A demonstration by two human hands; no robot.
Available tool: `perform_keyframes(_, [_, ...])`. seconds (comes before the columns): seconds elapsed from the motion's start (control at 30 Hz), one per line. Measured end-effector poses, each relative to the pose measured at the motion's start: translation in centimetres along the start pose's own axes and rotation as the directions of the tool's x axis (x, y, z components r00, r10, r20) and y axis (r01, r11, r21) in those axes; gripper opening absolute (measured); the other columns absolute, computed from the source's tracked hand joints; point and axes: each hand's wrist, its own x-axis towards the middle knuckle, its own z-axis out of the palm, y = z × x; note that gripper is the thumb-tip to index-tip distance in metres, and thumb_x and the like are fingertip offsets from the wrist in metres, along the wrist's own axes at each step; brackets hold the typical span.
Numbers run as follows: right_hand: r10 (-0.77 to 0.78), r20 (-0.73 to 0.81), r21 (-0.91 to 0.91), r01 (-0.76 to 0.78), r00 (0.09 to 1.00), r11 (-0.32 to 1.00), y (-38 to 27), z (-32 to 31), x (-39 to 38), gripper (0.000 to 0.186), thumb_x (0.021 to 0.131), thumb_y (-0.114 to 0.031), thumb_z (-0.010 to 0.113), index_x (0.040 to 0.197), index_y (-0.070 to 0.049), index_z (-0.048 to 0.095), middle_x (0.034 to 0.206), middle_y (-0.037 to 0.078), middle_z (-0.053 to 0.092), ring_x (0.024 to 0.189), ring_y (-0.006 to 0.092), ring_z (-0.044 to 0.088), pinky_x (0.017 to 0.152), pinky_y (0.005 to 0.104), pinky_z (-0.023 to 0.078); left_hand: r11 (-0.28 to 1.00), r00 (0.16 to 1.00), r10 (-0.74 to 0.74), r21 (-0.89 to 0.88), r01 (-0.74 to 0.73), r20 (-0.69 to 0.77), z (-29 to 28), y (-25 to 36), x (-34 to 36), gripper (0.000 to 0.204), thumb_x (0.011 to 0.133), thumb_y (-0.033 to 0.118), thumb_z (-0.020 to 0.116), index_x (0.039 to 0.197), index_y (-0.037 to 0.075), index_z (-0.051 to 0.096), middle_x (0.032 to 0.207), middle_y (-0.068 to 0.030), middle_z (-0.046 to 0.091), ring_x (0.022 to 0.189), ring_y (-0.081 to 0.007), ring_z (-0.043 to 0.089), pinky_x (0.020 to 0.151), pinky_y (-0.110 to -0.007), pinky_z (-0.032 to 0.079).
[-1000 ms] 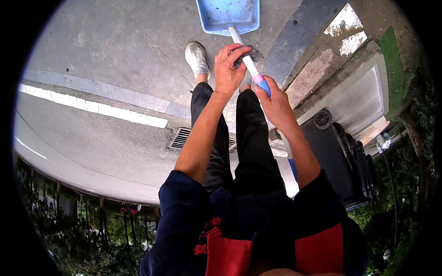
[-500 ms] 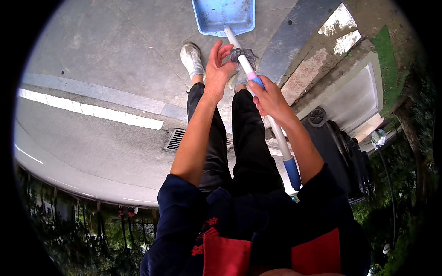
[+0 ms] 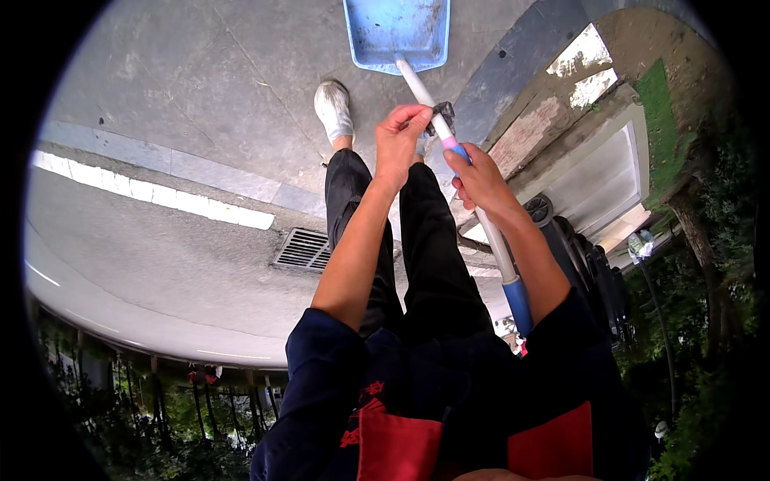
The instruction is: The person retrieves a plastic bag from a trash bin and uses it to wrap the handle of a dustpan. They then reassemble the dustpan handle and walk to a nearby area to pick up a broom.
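A blue long-handled dustpan (image 3: 399,36) rests on the paving ahead of my feet. Its white handle (image 3: 497,243) slants back toward my right side, with pink and blue bands midway and a blue grip at the end. My right hand (image 3: 484,183) is closed around the handle at the blue band. Dark crumpled plastic (image 3: 445,118) clings to the handle a little farther up. My left hand (image 3: 401,143) pinches at this plastic with thumb and fingers together; the fingertips touch its left edge. How much of it lies between them is partly hidden.
A metal drain grate (image 3: 303,250) is set in the ground to the left of my legs. Dark wheeled bins (image 3: 589,268) stand at the right, near a pale framed panel (image 3: 597,172). A white painted line (image 3: 152,192) crosses the left side. Bushes border the lower edges.
My left hand has gone from spread fingers to a pinch at the plastic. My right hand has shifted slightly right and down with the handle; the dustpan appears a little lower.
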Motion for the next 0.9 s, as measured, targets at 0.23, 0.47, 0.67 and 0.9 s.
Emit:
perform_keyframes(0.23, [-0.297,-0.111,-0.280,0.257,0.948,0.925,2.4,0.8,-0.8,0.035,0.089,-0.031,0.053,0.110,-0.004,0.050,0.062,0.004,0.049,0.047,0.0118,0.045,0.043,0.0278,0.038,0.975,0.986,-0.161,-0.157,0.154,-0.036,-0.4,0.8,0.4,0.013,0.088,0.015,0.057,0.089,0.004,0.064,0.067,0.0021,0.056,0.061,-0.0061,0.049,0.058,-0.020,0.038])
perform_keyframes(0.47, [-0.426,-0.121,-0.362,0.359,0.897,0.860,2.4,0.7,-4.5,0.037,0.091,-0.028,0.050,0.114,-0.001,0.042,0.064,0.024,0.054,0.062,0.0429,0.056,0.055,0.0448,0.041,0.935,0.957,-0.289,-0.211,0.286,0.022,1.5,3.0,-1.7,0.008,0.079,0.010,0.066,0.082,0.003,0.065,0.068,0.0005,0.059,0.060,-0.0064,0.051,0.055,-0.020,0.039])
perform_keyframes(0.67, [-0.404,-0.107,-0.354,0.345,0.909,0.870,2.6,-0.2,-7.2,0.037,0.090,-0.024,0.053,0.116,-0.001,0.041,0.066,0.024,0.055,0.062,0.0415,0.057,0.055,0.0439,0.041,0.900,0.921,-0.383,-0.199,0.388,0.063,3.6,4.0,-4.0,0.012,0.079,0.012,0.066,0.085,0.001,0.063,0.075,-0.0054,0.062,0.068,-0.0136,0.058,0.065,-0.028,0.047])
perform_keyframes(0.9, [-0.489,-0.151,-0.333,0.421,0.859,0.844,3.6,-0.1,-8.4,0.036,0.088,-0.021,0.055,0.116,-0.002,0.045,0.071,0.021,0.055,0.063,0.0346,0.057,0.058,0.0387,0.042,0.794,0.931,-0.293,-0.486,0.365,0.219,4.7,2.7,-6.1,0.021,0.085,0.023,0.060,0.082,0.003,0.055,0.072,-0.0052,0.054,0.072,-0.0200,0.058,0.074,-0.036,0.049])
